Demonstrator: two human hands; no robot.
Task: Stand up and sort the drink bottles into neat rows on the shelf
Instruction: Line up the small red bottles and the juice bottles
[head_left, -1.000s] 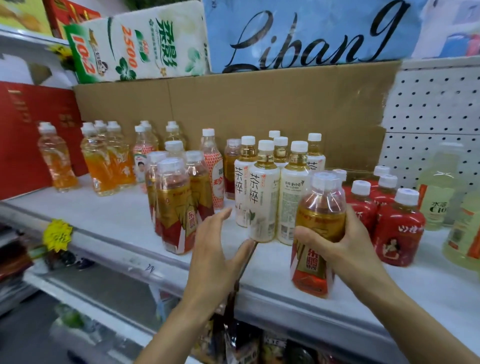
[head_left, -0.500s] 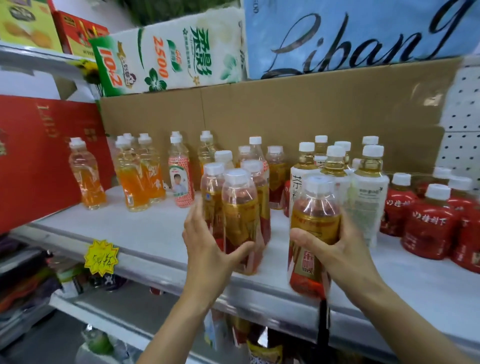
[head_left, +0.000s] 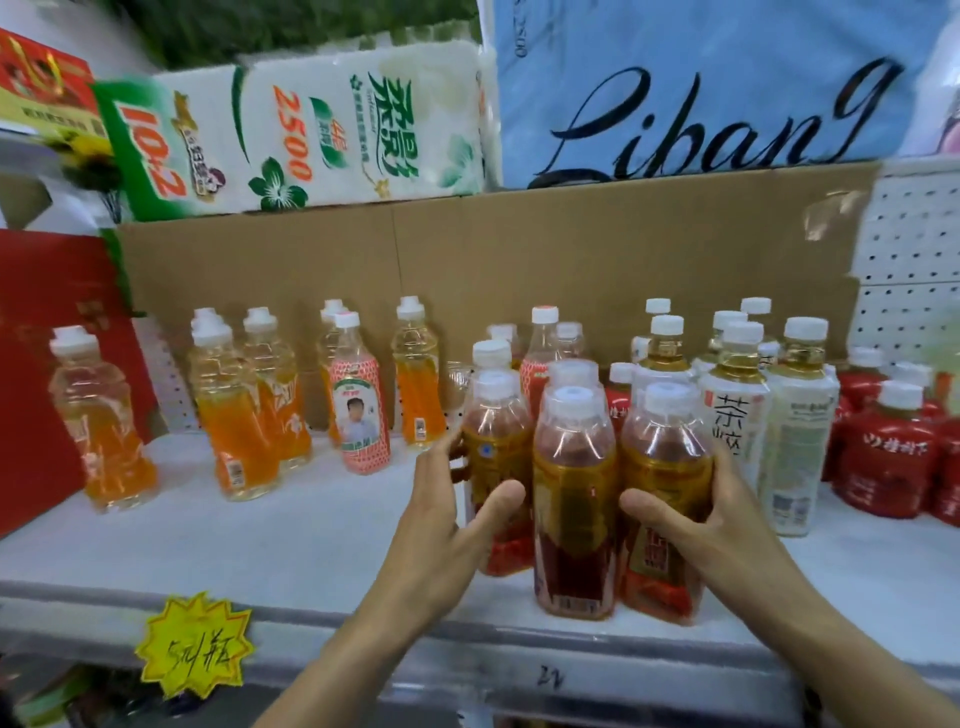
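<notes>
While the left hand (head_left: 441, 512) presses its curled fingers and thumb around the left amber tea bottle (head_left: 496, 467), we see the right hand (head_left: 711, 525) holding the right tea bottle (head_left: 665, 499) near the front edge of the shelf (head_left: 260, 535). A third tea bottle (head_left: 574, 499) stands between them, touching both. Orange drink bottles (head_left: 239, 415) stand far left, and red bottles (head_left: 883, 452) at the right.

A green-and-white tissue pack (head_left: 306, 135) lies above brown cardboard (head_left: 519, 249); a yellow starburst tag (head_left: 195, 644), perhaps a price, hangs below.
</notes>
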